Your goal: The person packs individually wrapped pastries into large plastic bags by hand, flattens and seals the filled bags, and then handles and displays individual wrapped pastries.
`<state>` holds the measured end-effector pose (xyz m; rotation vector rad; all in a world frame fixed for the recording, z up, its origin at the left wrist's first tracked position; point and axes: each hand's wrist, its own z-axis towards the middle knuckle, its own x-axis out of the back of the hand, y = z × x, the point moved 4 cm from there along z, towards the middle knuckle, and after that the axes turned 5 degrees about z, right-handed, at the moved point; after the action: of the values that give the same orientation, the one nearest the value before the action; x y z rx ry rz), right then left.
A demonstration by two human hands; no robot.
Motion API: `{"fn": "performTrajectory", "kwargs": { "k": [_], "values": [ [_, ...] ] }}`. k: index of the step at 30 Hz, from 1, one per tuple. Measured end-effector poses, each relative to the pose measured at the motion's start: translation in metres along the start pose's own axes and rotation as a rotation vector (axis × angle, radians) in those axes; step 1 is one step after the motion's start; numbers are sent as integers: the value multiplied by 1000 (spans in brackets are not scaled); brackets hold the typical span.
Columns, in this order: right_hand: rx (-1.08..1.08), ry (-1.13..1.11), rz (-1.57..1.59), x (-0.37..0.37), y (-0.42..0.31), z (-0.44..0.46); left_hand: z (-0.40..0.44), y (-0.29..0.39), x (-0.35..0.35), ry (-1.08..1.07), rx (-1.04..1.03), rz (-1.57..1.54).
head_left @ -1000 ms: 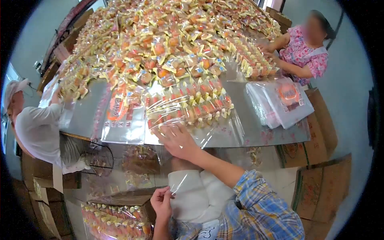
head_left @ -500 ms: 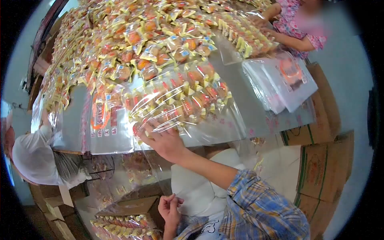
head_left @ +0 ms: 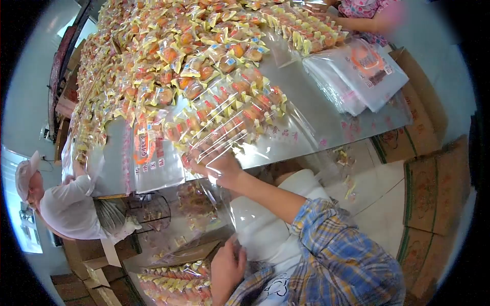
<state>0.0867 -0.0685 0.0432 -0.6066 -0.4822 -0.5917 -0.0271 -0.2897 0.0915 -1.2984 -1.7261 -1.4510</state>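
Rows of wrapped small cakes (head_left: 245, 115) lie inside a clear plastic bag (head_left: 288, 133) near the table's front edge. My right hand (head_left: 222, 166) reaches over that edge to the near end of the rows. Its fingers are stretched out against the packets, with shiny film over them. Lower down, in front of my body, is my left hand (head_left: 228, 268). Its fingers are curled together beside clear film hanging from the table edge; what they hold, if anything, is hidden. A printed bag (head_left: 158, 163) lies flat to the left of the rows.
A big heap of wrapped cakes (head_left: 168, 56) covers the table's far side. Stacked printed bags (head_left: 357, 76) lie right. Cardboard cartons (head_left: 434, 188) stand right; an open carton of packed cakes (head_left: 176, 285) is below. Co-workers are at left (head_left: 71, 204) and upper right (head_left: 357, 23).
The view has shifted, so the table contents sit differently in frame. My right hand stays at the near end of the rows, now further under the film. My left hand stays low, fingers curled.
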Motion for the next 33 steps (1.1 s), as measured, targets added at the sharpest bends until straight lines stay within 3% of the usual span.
{"fn": "performTrajectory", "kwargs": {
  "k": [2,3,5,8,9,12,13,16,17,20,22,25,26,31,33],
  "values": [
    [-83,25,50,-8,3,-5,-6,-3,3,-216,-120,136],
    [103,87,-114,5,-6,-5,-12,-8,3,-279,-152,189],
    [101,2,-140,17,-8,-5,-25,-3,14,-344,-150,327],
    [171,1,-120,44,-3,-11,-31,-7,34,-272,-207,317],
    [194,-42,-114,56,2,-12,-28,-12,38,-150,-323,242],
    [220,-81,-74,67,19,-12,-18,-19,45,-21,-255,337],
    [205,-108,-105,67,24,-14,-15,-14,45,130,-257,310],
    [60,-255,-208,68,29,-11,-8,-14,16,367,-59,-402],
    [61,-252,-213,72,30,-8,2,-12,-6,344,105,-841],
    [116,-59,-322,61,35,-6,50,-28,-74,85,148,-1026],
    [134,5,-337,52,39,-5,70,-2,-76,37,198,-1233],
    [144,35,-385,49,36,-2,100,2,-78,-103,277,-1293],
    [129,26,-393,48,38,0,98,11,-73,-22,282,-1274],
    [60,-38,-441,32,46,5,89,-18,-67,-65,211,-1004],
    [39,-101,-487,21,53,10,82,-19,-50,39,150,-782]
  ]
}}
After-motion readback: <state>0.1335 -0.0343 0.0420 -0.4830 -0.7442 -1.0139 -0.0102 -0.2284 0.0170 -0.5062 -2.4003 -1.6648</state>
